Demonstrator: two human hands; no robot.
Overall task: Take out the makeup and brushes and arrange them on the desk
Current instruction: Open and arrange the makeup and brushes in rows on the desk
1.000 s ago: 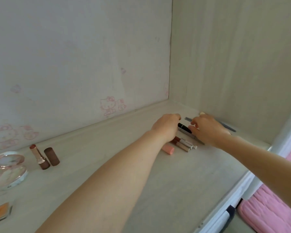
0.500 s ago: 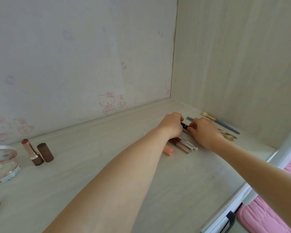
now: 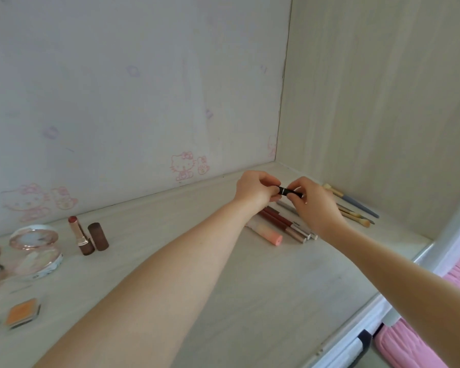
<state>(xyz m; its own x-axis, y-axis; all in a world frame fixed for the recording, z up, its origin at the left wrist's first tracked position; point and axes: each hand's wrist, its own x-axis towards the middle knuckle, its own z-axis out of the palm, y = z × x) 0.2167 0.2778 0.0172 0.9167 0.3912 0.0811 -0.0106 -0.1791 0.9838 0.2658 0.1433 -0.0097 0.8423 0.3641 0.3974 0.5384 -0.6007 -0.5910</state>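
A slim black cosmetic tube with a silver band [image 3: 287, 191] is pinched at each end by the left hand [image 3: 254, 191] and the right hand [image 3: 314, 205], right of frame centre, above the pale wooden desk [image 3: 250, 288]. Below it, pink and brown lip pencils [image 3: 282, 224] are laid side by side; blue-handled brushes [image 3: 353, 205] are seen further right.

Probably bedroom: cartoon-papered wall [image 3: 144, 102], desk [image 3: 276, 288].
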